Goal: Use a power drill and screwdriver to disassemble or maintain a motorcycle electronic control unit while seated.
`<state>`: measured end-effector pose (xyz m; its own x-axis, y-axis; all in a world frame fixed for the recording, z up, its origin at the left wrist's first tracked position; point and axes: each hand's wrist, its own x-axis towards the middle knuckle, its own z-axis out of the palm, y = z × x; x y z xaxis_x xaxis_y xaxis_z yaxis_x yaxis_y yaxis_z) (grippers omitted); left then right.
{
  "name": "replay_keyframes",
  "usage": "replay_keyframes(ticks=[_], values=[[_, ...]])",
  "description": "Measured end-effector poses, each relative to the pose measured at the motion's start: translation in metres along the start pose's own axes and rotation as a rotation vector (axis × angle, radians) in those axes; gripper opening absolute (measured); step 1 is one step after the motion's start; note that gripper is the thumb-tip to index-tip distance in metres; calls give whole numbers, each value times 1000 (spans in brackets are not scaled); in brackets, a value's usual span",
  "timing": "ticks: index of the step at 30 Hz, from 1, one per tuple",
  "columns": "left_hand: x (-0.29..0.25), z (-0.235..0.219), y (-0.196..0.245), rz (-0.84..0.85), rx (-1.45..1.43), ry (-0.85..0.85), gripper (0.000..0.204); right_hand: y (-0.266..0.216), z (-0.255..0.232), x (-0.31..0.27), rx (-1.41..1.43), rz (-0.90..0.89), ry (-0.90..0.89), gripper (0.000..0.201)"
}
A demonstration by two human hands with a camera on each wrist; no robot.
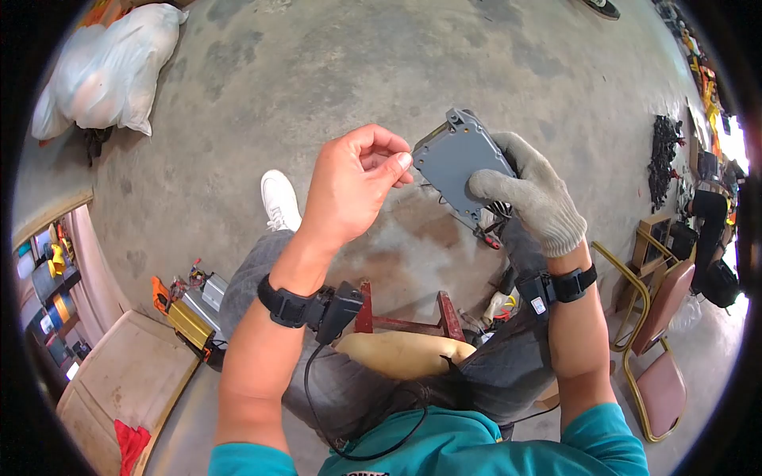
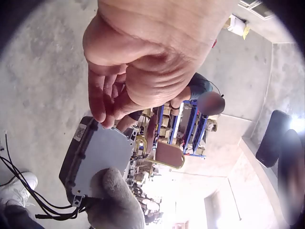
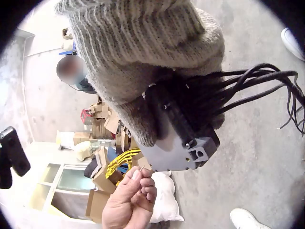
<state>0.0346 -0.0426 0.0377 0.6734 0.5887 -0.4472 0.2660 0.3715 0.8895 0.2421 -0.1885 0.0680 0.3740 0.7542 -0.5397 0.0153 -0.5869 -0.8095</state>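
Grey box held up in gloved right hand, bare left fingertips at its edge

Flat grey box (image 1: 456, 166) is up off the concrete floor (image 1: 333, 71), in front of the seated person, slightly right of centre. Right hand (image 1: 536, 190), knit glove on, clamps it from the right: thumb across the broad face, other fingers round the back. Left hand (image 1: 349, 186), bare, sits at the box's left edge; thumb and index tips together, pinching a tiny thin piece (image 3: 142, 168), too small to identify. Whether the fingertips touch the box: cannot tell. Black cables (image 3: 259, 78) trail from one end of the box.

Near, between the legs: cream pad (image 1: 401, 353) and dark red frame (image 1: 365, 309). Left, by the knee: gold case (image 1: 190, 324) beside silver case (image 1: 213, 290). Near left: tan panel (image 1: 131, 377), red cloth (image 1: 131, 444) on it. Far left: stuffed white bag (image 1: 119, 63). White shoe (image 1: 279, 202) just left of centre. Right: gold-framed chair (image 1: 663, 393), pink pads. Black camera units strapped on both wrists.
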Motion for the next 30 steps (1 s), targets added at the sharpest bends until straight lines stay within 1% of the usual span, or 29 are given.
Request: replay_keyframes(ticks=[4, 6, 12, 17, 19, 23, 25, 26, 28, 29, 30], values=[[0, 6, -2, 9, 15, 32, 9, 1, 1, -1, 5, -1, 5, 69], [0, 9, -1, 57, 113, 50, 9, 4, 1, 0, -22, -3, 10, 68], [2, 10, -1, 69, 214, 52, 7, 0, 0, 0, -73, -5, 26, 67], [3, 10, -3, 62, 218, 46, 8, 4, 0, 2, -92, -39, 41, 68], [4, 10, -3, 78, 212, 41, 8, 2, -1, 1, -132, -1, 26, 68], [3, 11, -2, 69, 192, 39, 8, 0, 0, 1, -156, 7, 23, 68], [3, 12, -2, 69, 196, 44, 8, 4, 0, 2, -137, -54, 25, 66], [4, 12, -3, 74, 205, 42, 7, 1, -1, 1, -137, -53, 24, 66], [5, 10, -3, 80, 213, 40, 6, -9, -2, -3, -122, 69, -43, 62], [5, 9, -2, 54, 223, 16, 9, -8, -1, -3, -122, 69, -44, 62], [5, 8, -2, 28, 233, -7, 12, -5, 0, -2, -119, 25, -13, 64]])
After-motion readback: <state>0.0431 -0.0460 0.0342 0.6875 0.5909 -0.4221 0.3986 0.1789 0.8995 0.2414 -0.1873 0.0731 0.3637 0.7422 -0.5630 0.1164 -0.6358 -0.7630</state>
